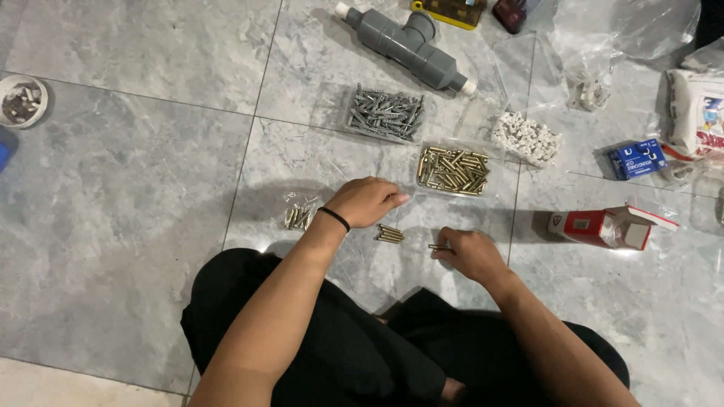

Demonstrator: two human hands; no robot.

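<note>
I sit on a grey tiled floor. My left hand [367, 201], with a black band at the wrist, hovers curled over the floor, fingers pointing towards a clear tray of brass screws [452, 169]; whether it holds anything I cannot tell. A small pile of brass screws [390, 234] lies just below it. My right hand [471, 254] pinches one brass screw [438, 246] at the floor. A small clear bag of screws [299, 217] lies left of my left wrist.
Farther back lie a clear tray of grey screws [385, 114], a grey pipe fitting [407, 45] and a heap of white clips [526, 139]. At right are a red-and-white box [603, 227], a blue box [636, 158] and plastic bags [603, 45]. A small bowl [23, 100] sits far left.
</note>
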